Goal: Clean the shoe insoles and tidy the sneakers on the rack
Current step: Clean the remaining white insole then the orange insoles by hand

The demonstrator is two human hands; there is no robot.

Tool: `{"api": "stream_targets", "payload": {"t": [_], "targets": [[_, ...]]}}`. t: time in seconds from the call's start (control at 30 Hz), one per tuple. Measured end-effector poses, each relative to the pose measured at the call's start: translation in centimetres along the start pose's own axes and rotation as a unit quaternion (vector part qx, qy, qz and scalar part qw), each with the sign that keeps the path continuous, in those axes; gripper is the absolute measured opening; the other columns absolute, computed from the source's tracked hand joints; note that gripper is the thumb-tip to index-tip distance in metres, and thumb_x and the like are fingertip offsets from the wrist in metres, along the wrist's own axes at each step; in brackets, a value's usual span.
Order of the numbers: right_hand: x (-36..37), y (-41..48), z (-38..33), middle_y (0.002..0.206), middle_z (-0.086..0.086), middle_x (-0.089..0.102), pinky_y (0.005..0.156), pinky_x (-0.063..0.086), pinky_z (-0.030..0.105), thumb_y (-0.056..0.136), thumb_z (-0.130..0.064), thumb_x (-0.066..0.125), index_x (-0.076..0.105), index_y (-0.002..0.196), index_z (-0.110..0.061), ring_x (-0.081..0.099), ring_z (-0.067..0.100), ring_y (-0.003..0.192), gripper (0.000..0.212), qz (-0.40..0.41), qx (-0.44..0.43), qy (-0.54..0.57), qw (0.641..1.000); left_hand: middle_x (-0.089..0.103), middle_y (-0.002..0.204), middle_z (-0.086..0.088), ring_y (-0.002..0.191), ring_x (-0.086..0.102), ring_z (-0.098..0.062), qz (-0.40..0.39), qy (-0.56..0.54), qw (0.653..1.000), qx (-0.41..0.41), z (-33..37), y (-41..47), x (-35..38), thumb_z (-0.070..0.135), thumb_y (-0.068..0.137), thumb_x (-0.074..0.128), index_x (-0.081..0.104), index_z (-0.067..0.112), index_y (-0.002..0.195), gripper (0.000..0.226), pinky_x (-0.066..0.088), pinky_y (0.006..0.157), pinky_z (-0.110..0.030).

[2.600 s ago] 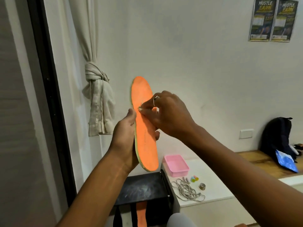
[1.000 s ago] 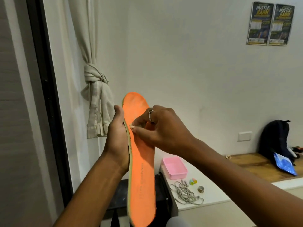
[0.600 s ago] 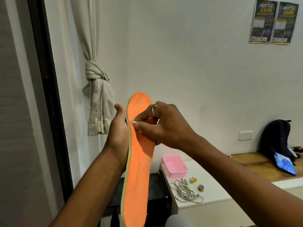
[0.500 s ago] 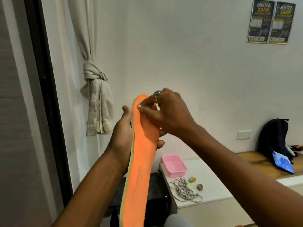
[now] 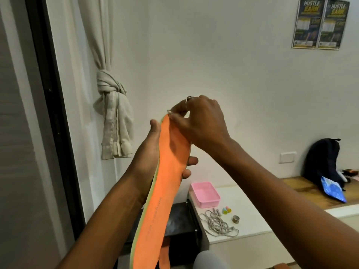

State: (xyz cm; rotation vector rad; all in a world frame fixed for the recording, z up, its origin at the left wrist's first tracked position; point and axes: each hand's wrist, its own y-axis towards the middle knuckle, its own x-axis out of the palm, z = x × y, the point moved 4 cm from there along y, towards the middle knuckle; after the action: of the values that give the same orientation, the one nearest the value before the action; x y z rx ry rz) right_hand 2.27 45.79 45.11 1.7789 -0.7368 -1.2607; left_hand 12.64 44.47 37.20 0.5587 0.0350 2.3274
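The long orange foam insole (image 5: 167, 181) with its pale green rim is held nearly upright in the air, above the black rack top (image 5: 178, 220), its heel end running out of view below. The left hand (image 5: 147, 158) grips it round the middle, thumb along the left edge and fingers (image 5: 191, 161) curled round the back to the right edge. The right hand (image 5: 200, 125) works at the toe tip, its fingers (image 5: 175, 115) pinched together on the rim. Whether they also hold a speck of dirt is too small to tell.

The main risk is probably in that pinch. If the right hand pulls hard against a hold set so far down, the soft foam could fold at the toe, or the orange top layer could peel from the green base. Anything picked off may drop onto the white bench (image 5: 242, 210), into the pink plastic tray (image 5: 206, 194) or among the loose grey laces (image 5: 217, 226). The lower half hangs unsupported, so a slackened left grip would likely let the insole slide down onto the rack.
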Motion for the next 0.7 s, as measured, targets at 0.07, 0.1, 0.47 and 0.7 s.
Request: {"api": "stream_targets", "payload": {"t": [0.07, 0.1, 0.47, 0.7], "targets": [[0.2, -0.4, -0.2, 0.086, -0.01, 0.076, 0.08, 0.052, 0.036, 0.088, -0.032, 0.07, 0.081, 0.092, -0.026, 0.065, 0.013, 0.082, 0.014, -0.012, 0.002, 0.022, 1.0, 0.071, 0.102, -0.009, 0.07, 0.065, -0.027, -0.002, -0.013, 1.0, 0.004, 0.0, 0.0, 0.0, 0.076, 0.096, 0.017, 0.064, 0.028, 0.132, 0.076, 0.044, 0.057, -0.032], [0.4, -1.1, -0.6, 0.084, -0.01, 0.075, 0.076, 0.052, 0.032, 0.087, -0.032, 0.071, 0.081, 0.091, -0.026, 0.065, 0.009, 0.079, 0.013, -0.032, -0.011, 0.043, 0.998, 0.072, 0.105, -0.008, 0.072, 0.067, -0.027, 0.0, -0.024, 1.0, 0.014, 0.1, 0.0, 0.0, 0.074, 0.097, 0.016, 0.065, 0.028, 0.13, 0.074, 0.043, 0.061, -0.033], [0.4, -0.8, 0.0, 0.086, -0.008, 0.075, 0.078, 0.051, 0.041, 0.087, -0.031, 0.07, 0.081, 0.092, -0.026, 0.062, 0.019, 0.085, 0.013, 0.008, -0.029, 0.014, 0.999, 0.072, 0.116, -0.01, 0.076, 0.069, -0.03, 0.01, -0.016, 1.0, 0.008, 0.4, -0.2, -0.3, 0.071, 0.099, 0.016, 0.063, 0.03, 0.134, 0.071, 0.046, 0.064, -0.035], [0.2, -2.3, -1.1, 0.087, -0.009, 0.074, 0.075, 0.041, 0.035, 0.088, -0.033, 0.071, 0.08, 0.093, -0.027, 0.06, 0.02, 0.085, 0.012, -0.024, -0.09, -0.02, 0.995, 0.075, 0.108, -0.015, 0.075, 0.071, -0.03, 0.043, -0.007, 0.999, 0.025, 0.9, -0.3, -1.0, 0.068, 0.1, 0.02, 0.072, 0.019, 0.121, 0.074, 0.049, 0.066, -0.038]]}}
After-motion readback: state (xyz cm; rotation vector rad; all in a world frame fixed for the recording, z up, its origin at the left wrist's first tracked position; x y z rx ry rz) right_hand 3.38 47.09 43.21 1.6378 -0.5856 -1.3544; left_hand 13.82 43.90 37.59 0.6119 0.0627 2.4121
